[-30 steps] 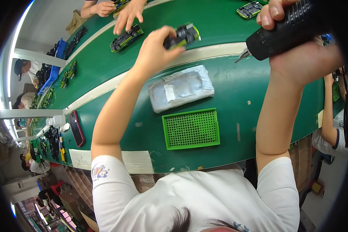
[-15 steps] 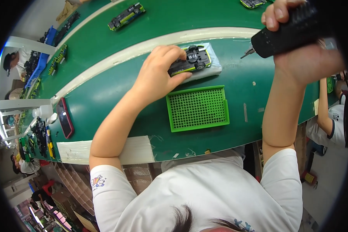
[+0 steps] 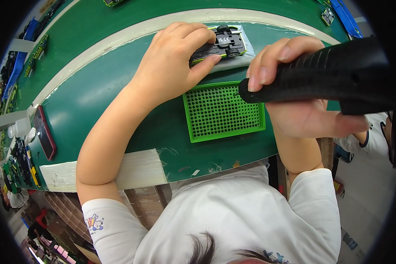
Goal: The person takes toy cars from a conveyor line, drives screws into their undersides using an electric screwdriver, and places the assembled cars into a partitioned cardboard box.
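An upside-down toy car (image 3: 224, 42), with a black underside and yellow-green edges, lies on a pale wrapped pad (image 3: 245, 60). My left hand (image 3: 171, 59) grips its left end, thumb on the near side and fingers over the far side. My right hand (image 3: 295, 118) is wrapped round a black electric screwdriver (image 3: 325, 81), held up over the right part of a bright green tray (image 3: 226, 135). The tray has a grid of small holes and sits just nearer me than the pad. The screwdriver's front end points left; its bit is hard to make out.
A red-edged phone (image 3: 45, 132) and a white strip (image 3: 145, 167) lie at the left of the green table. Beyond a pale curved rail (image 3: 171, 20), a green belt carries more toy cars. A blue bin (image 3: 345, 17) stands far right, and another person (image 3: 376, 127) is at right.
My right hand has brought the screwdriver down and left, from the upper right to over the tray. My left hand still grips the toy car. The whole view has shifted.
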`<action>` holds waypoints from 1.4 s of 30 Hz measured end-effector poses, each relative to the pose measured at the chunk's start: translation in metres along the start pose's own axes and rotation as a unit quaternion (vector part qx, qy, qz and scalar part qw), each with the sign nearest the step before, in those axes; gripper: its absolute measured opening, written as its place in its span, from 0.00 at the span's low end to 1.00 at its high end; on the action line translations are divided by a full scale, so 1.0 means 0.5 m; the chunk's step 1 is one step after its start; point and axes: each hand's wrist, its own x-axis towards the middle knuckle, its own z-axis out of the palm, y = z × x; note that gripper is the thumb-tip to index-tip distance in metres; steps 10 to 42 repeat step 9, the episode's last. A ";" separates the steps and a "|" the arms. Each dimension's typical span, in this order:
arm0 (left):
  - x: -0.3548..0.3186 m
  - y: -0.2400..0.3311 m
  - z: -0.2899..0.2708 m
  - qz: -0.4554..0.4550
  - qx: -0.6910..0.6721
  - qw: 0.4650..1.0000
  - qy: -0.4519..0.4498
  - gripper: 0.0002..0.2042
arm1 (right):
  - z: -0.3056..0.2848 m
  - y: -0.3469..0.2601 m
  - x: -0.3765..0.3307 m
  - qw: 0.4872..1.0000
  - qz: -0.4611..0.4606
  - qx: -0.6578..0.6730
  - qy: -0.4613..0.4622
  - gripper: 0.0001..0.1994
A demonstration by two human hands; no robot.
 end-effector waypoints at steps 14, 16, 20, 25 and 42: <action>-0.004 -0.002 0.004 0.000 0.010 1.000 0.009 0.14 | -0.006 0.029 -0.019 0.999 0.016 0.034 0.018 0.55; -0.004 -0.002 0.004 0.000 0.010 1.000 0.009 0.14 | -0.006 0.029 -0.019 0.999 0.016 0.034 0.018 0.55; -0.004 -0.002 0.004 0.000 0.010 1.000 0.009 0.14 | -0.006 0.029 -0.019 0.999 0.016 0.034 0.018 0.55; -0.004 -0.002 0.004 0.000 0.010 1.000 0.009 0.14 | -0.006 0.029 -0.019 0.999 0.016 0.034 0.018 0.55; -0.004 -0.002 0.004 0.000 0.010 1.000 0.009 0.14 | -0.006 0.029 -0.019 0.999 0.016 0.034 0.018 0.55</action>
